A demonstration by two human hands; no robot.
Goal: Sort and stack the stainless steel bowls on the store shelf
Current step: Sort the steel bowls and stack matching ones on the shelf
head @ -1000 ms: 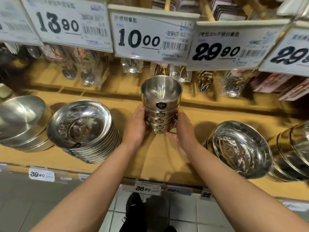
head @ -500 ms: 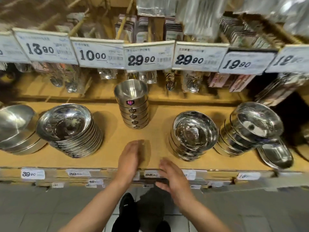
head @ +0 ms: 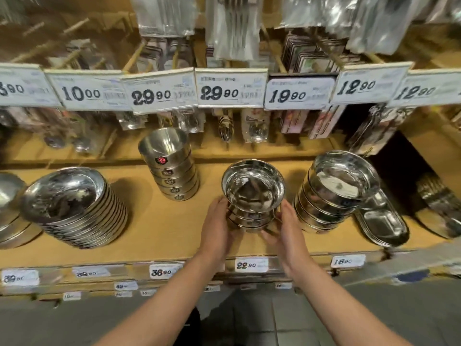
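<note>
A short stack of shiny steel bowls (head: 253,189) stands on the wooden shelf (head: 159,228) in the middle. My left hand (head: 217,228) cups its left side and my right hand (head: 287,233) cups its right side, fingers curled round the lower bowls. Further left and back stands the tall stack of small bowls with dark stickers (head: 169,166), with no hand on it. A leaning stack of wide flat bowls (head: 74,206) lies at the left. Another stack of bowls (head: 334,191) stands just right of my right hand.
An oval steel tray (head: 384,223) leans beside the right stack. More steel ware (head: 439,208) sits at the far right and a large bowl (head: 7,208) at the far left. Price tags (head: 230,88) hang overhead; packaged cutlery hangs behind. The shelf's front edge carries small labels.
Both hands let go of the tall stickered stack, drew back to the shelf edge, then moved right and took hold of the middle stack of bowls. The view shifted right.
</note>
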